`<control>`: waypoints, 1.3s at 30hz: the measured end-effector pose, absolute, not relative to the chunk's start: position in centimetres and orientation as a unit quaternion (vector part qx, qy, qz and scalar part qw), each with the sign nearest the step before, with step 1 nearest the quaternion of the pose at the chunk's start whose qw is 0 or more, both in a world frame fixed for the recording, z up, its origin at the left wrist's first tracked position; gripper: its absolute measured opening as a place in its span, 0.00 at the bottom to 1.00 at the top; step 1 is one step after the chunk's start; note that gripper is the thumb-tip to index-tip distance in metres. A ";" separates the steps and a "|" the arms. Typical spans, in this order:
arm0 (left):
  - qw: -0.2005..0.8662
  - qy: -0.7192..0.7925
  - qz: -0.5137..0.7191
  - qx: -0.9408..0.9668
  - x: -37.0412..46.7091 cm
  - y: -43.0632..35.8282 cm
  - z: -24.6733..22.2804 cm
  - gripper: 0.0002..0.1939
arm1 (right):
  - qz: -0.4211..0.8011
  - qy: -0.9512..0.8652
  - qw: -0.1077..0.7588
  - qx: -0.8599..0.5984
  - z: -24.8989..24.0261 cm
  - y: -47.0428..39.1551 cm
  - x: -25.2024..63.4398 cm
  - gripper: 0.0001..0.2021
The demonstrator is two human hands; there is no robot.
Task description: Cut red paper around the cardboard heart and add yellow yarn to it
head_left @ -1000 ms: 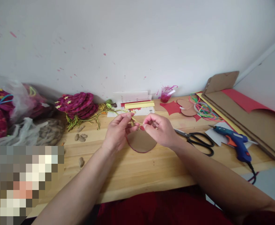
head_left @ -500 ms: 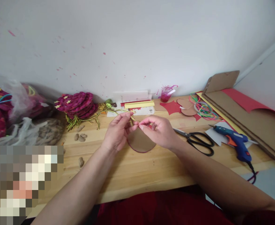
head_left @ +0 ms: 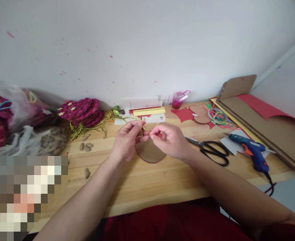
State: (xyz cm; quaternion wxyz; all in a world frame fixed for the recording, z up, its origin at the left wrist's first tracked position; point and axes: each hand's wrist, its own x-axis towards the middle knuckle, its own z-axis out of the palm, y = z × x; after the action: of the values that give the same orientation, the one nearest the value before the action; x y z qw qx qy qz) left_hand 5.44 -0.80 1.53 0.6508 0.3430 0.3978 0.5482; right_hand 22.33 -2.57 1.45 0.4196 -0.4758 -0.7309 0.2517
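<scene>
Over the table's middle, my left hand (head_left: pixel 125 142) pinches a small bunch of yellow-green yarn strands (head_left: pixel 141 128) between thumb and fingers. Beside it, my right hand (head_left: pixel 169 140) has thumb and forefinger pressed together near my left fingertips; what lies in that pinch is too small to make out. Below both hands is a round cardboard disc (head_left: pixel 151 153) with a dark reddish rim, its far part covered by my hands. To the right of my right hand, black-handled scissors (head_left: pixel 214 152) lie on the wood.
A blue glue gun (head_left: pixel 256 152) lies at right near stacked cardboard (head_left: pixel 268 124). Coloured cords (head_left: pixel 221 117), red paper (head_left: pixel 182 114) and a cup of magenta paint (head_left: pixel 177 101) stand behind. At left are magenta peanut-shell pieces (head_left: pixel 83 112), loose peanuts (head_left: pixel 86 146) and a plastic bag (head_left: pixel 31 140).
The yarn bunch in my left hand has tilted slightly and moved a little right. My right hand stays close by, its pinch barely shifted. The objects on the table stay put.
</scene>
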 end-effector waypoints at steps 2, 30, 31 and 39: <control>0.654 0.395 0.547 0.343 5.4 -0.8 1.5 0.17 | 0.239 -0.737 0.424 -0.468 1.4 -2.5 22.4 0.04; 0.681 0.357 0.581 0.266 5.0 -0.2 1.4 0.11 | 0.470 -0.643 0.426 -0.430 1.2 -1.9 22.7 0.11; 0.681 0.356 0.582 0.264 5.0 -0.2 1.4 0.12 | 0.471 -0.641 0.427 -0.430 1.2 -1.9 22.7 0.10; 0.678 0.357 0.582 0.271 5.3 -0.5 1.6 0.14 | 0.419 -0.658 0.434 -0.451 1.5 -2.5 22.2 0.11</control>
State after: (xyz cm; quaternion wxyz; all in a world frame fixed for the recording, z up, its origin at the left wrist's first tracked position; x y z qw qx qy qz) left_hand 5.26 -0.46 1.58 0.6784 0.2712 0.3570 0.5820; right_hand 22.22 -2.54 1.50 0.4337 -0.4506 -0.6584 0.4188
